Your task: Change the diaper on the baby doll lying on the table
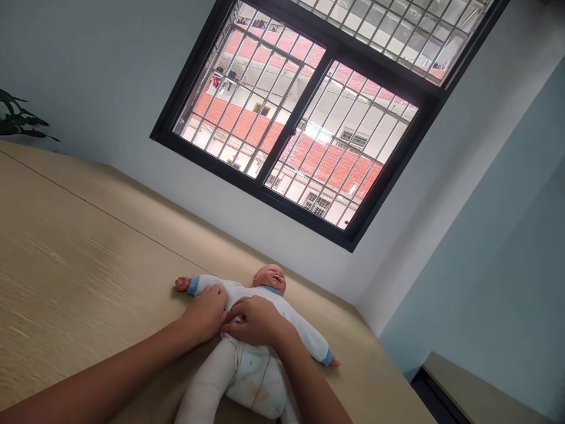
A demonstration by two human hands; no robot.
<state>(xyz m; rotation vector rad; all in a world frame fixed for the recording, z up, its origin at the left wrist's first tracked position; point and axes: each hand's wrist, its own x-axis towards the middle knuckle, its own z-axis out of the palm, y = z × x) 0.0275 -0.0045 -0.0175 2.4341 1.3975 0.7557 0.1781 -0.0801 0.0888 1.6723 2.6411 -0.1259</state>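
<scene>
A baby doll (270, 277) lies on its back on a wooden table (88, 247), arms spread. Its white top (291, 312) has blue cuffs and a blue collar, and a patterned diaper (256, 377) covers its hips. At the doll's waist, on the left side, my left hand (208, 312) rests with its fingers curled against the top. My right hand (253, 321) lies over the belly, thumb and fingers pinched together at the diaper's upper edge. Both hands touch each other there. What the left fingers grip is hidden.
A barred window (291, 126) with a black frame is set in the wall behind the table. Plant leaves (22, 121) show at the far left. A lower piece of furniture (468, 383) stands at the bottom right, beyond the table's edge.
</scene>
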